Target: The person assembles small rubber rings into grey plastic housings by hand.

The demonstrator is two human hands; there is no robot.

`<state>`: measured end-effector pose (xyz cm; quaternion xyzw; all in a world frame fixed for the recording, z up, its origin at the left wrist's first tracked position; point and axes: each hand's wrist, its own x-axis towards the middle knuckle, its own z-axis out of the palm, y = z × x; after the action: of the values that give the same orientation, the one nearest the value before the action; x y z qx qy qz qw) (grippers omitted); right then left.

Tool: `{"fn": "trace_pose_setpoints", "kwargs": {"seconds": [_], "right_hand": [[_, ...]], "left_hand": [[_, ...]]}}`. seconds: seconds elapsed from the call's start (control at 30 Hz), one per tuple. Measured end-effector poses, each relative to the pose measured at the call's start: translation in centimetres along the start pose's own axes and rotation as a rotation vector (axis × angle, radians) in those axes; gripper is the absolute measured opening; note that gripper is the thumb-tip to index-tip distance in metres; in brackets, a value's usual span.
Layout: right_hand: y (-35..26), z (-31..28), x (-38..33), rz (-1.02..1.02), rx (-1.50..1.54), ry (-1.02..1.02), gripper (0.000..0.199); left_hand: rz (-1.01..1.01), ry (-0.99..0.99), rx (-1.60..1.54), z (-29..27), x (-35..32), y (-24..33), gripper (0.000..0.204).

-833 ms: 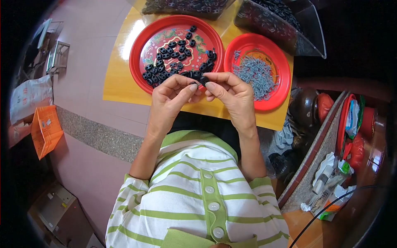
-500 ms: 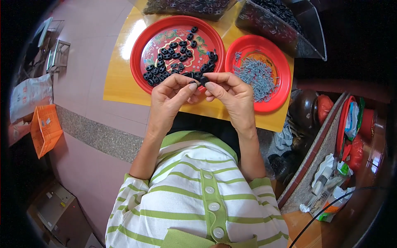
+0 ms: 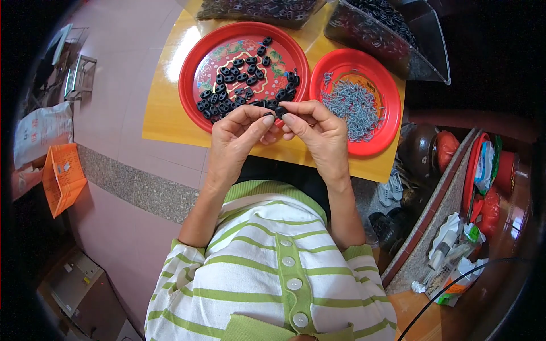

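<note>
Both hands meet over the near rim of a round red tray point(image 3: 187, 94) with a floral pattern. Between the thumb and fingers of my right hand point(image 3: 319, 136) is a small black oval part point(image 3: 280, 111). My left hand point(image 3: 239, 136) pinches a small dark piece against it, mostly hidden by the fingertips. Many black oval parts with two holes point(image 3: 251, 69) lie scattered on the tray. Beside it, a smaller red plate point(image 3: 388, 129) holds a heap of grey screws point(image 3: 352, 111).
Two clear bins, one at the back point(image 3: 256, 12) and one at the back right point(image 3: 421, 62), hold many dark parts. All stand on a yellow table point(image 3: 162, 113). An orange bag point(image 3: 63, 179) is on the left; a ledge with packages point(image 3: 449, 256) is at right.
My left hand has shifted slightly to the right, closer to my right hand. Both hands keep their pinch, and the tray and plate look the same.
</note>
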<state>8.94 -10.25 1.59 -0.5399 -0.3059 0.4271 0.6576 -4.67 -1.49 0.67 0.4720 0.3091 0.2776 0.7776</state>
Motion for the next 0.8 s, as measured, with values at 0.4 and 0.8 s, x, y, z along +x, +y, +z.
{"fn": "trace_pose_setpoints", "kwargs": {"seconds": [0.4,0.8], "right_hand": [[0.79,0.0,0.34,-0.052,-0.057,0.041,0.015],[0.6,0.01,0.68,-0.032,-0.101,0.011,0.015]], "left_hand": [[0.015,0.01,-0.03,0.11,0.13,-0.81,0.018],[-0.041,-0.018,-0.065,-0.4,0.48,-0.63,0.02]]}}
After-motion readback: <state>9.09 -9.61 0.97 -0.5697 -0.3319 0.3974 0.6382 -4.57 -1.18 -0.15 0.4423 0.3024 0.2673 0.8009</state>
